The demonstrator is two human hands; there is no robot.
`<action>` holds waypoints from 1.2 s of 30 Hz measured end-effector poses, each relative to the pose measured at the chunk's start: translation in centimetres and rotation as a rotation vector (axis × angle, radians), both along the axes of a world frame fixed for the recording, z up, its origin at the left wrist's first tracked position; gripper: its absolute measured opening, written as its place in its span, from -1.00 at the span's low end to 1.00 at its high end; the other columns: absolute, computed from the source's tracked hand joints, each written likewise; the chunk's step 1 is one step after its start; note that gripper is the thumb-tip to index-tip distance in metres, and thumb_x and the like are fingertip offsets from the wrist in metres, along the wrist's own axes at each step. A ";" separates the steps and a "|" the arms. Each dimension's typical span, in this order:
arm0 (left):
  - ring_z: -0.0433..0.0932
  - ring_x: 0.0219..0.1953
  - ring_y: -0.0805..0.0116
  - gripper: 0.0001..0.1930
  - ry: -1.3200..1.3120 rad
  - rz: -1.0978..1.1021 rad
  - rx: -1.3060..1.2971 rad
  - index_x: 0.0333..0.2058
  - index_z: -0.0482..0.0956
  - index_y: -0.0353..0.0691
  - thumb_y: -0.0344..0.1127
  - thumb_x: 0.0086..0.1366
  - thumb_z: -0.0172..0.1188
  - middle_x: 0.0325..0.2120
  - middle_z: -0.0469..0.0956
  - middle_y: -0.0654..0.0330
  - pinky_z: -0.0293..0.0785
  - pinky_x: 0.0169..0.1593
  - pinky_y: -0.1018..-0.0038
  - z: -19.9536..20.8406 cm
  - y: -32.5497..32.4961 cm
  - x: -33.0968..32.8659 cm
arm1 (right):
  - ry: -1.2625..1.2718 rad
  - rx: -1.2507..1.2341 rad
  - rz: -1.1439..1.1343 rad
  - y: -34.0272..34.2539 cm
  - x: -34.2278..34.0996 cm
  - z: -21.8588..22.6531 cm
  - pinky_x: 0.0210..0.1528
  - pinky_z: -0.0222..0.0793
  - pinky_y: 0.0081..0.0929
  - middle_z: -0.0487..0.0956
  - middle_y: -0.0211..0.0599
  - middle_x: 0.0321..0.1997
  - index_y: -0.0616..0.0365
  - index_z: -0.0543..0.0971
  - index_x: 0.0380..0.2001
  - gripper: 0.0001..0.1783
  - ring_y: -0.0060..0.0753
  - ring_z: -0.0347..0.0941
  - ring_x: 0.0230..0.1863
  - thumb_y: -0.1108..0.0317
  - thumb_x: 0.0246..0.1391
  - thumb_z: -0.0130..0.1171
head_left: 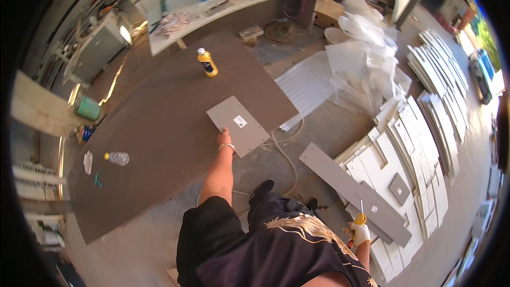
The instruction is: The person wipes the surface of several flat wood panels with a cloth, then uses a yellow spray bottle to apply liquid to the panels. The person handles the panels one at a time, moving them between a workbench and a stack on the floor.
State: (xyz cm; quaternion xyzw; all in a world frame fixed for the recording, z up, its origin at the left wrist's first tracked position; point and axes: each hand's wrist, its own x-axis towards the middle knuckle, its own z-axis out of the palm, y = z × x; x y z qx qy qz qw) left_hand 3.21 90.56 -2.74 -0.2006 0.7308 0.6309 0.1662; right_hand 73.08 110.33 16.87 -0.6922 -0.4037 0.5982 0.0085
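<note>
so, left hand [224, 138]: one panel [238, 127]; right hand [361, 233]: one tool [360, 219]

Panel [245, 138]: grey-brown, white label [240, 121]. Tabletop [149, 117]: dark brown. Tool [360, 218]: yellow. Glove [362, 233]: white. Shirt [255, 258]: black, gold pattern.

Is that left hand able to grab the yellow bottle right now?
Probably not just yet: the left hand is holding the edge of the grey panel, and the yellow bottle stands farther away on the brown board. Nothing tall stands between, so letting go and leaning in might work.
</note>
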 end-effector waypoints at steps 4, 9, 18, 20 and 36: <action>0.65 -0.06 0.14 -0.48 0.012 -0.068 -0.097 0.10 0.56 -0.49 -0.07 0.44 0.21 -0.02 0.66 -0.09 0.56 0.05 0.26 0.2 2.6 -5.0 | -0.004 0.034 -0.262 -4.7 0.6 -0.2 -0.63 0.33 -0.46 0.63 -0.16 -0.51 0.30 0.64 -0.27 -0.79 -0.39 0.45 -0.66 0.47 0.00 0.18; 0.62 0.06 -0.24 -0.53 0.242 -0.397 -1.037 0.14 0.55 -0.32 -0.18 0.34 0.23 0.03 0.62 -0.22 0.54 0.16 -0.01 1.3 5.1 -7.6 | -0.032 -0.029 -0.468 -10.5 2.9 -0.6 -0.66 0.31 -0.44 0.62 -0.15 -0.52 0.22 0.62 -0.29 -0.85 -0.40 0.43 -0.69 0.41 0.04 0.23; 0.62 0.04 -0.27 -0.51 0.147 -0.318 -1.014 0.11 0.43 -0.36 -0.24 0.25 0.17 0.07 0.58 -0.27 0.53 0.09 -0.16 4.3 8.2 -1.1 | -0.143 -0.183 -0.808 -18.1 8.0 -5.2 -0.69 0.25 -0.41 0.65 -0.05 -0.49 0.20 0.59 -0.39 -0.89 -0.44 0.36 -0.73 0.40 0.02 0.28; 0.36 0.33 -0.23 -0.43 0.693 -0.486 -1.203 0.23 0.38 -0.37 -0.34 0.24 0.13 0.35 0.29 -0.23 0.29 0.32 -0.13 3.8 9.7 5.2 | -0.074 -0.200 -0.823 -18.8 9.3 -6.4 -0.68 0.24 -0.41 0.66 -0.06 -0.48 0.22 0.61 -0.34 -0.86 -0.45 0.36 -0.72 0.40 0.03 0.27; 0.28 0.36 -0.18 -0.30 0.938 -2.190 -0.648 0.34 0.28 -0.32 -0.29 0.28 0.34 0.32 0.30 -0.19 0.25 0.41 0.06 -19.3 51.1 73.5 | 0.477 -0.244 -1.198 -2.8 31.1 -20.9 -0.50 0.40 -0.46 0.71 -0.21 -0.28 0.21 0.69 -0.28 -0.84 -0.50 0.47 -0.57 0.37 0.10 0.31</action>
